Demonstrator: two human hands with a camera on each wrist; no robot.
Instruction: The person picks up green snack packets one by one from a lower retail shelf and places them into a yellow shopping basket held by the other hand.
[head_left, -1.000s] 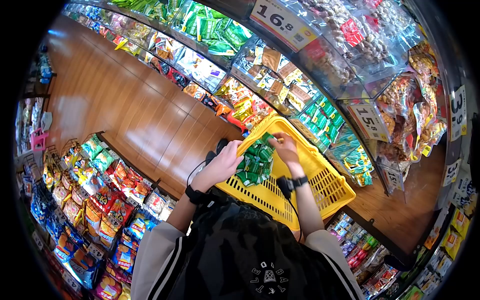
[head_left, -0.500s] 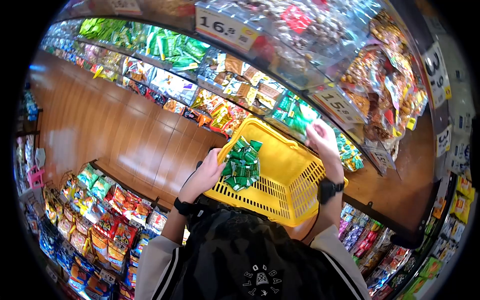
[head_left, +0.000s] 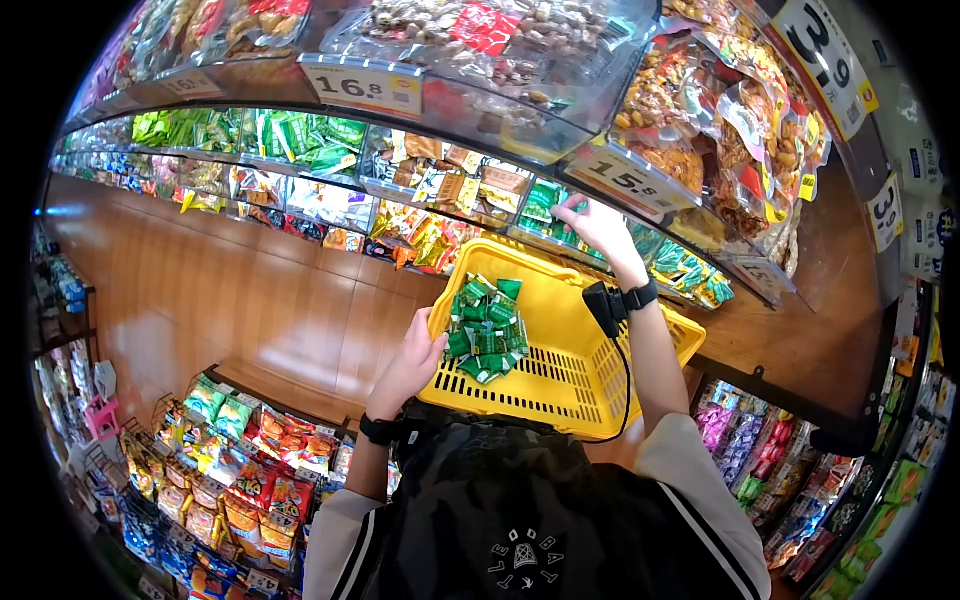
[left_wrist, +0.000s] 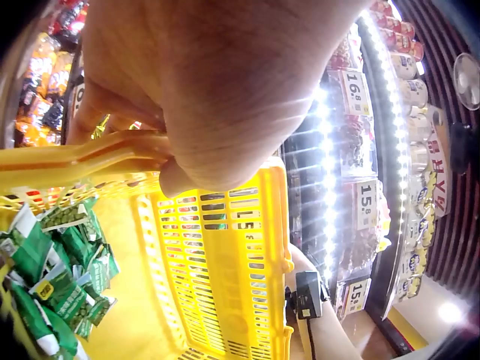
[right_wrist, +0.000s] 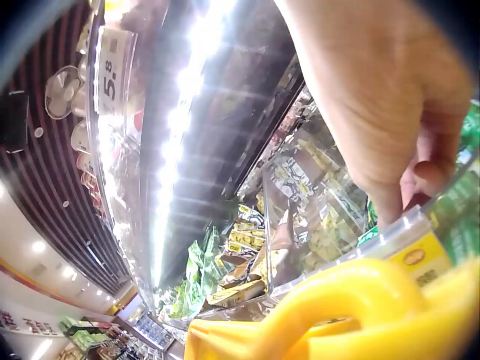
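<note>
My left hand (head_left: 412, 357) grips the near-left rim of a yellow plastic shopping basket (head_left: 560, 290); in the left wrist view its fingers wrap over the yellow handle (left_wrist: 82, 161). A heap of small green snack packets (head_left: 487, 335) lies in the left end of the basket. My right hand (head_left: 602, 230) reaches past the far rim into a shelf bin with more green packets (head_left: 541, 200). The right wrist view shows its fingers (right_wrist: 386, 199) pointing down behind the bin's clear front edge, thumb and fingers apart, their tips partly hidden among green wrappers.
Above the bin, an upper shelf holds bagged snacks (head_left: 660, 150) behind price tags (head_left: 635, 178). Brown and gold packets (head_left: 455, 175) fill neighbouring bins. A rack of chip bags (head_left: 240, 470) stands at the lower left, with wooden floor (head_left: 270, 300) between it and the shelves.
My right hand moved from inside the basket, where it held a green packet, out over the far rim to the shelf bin. The left hand stays on the basket; the head view has shifted.
</note>
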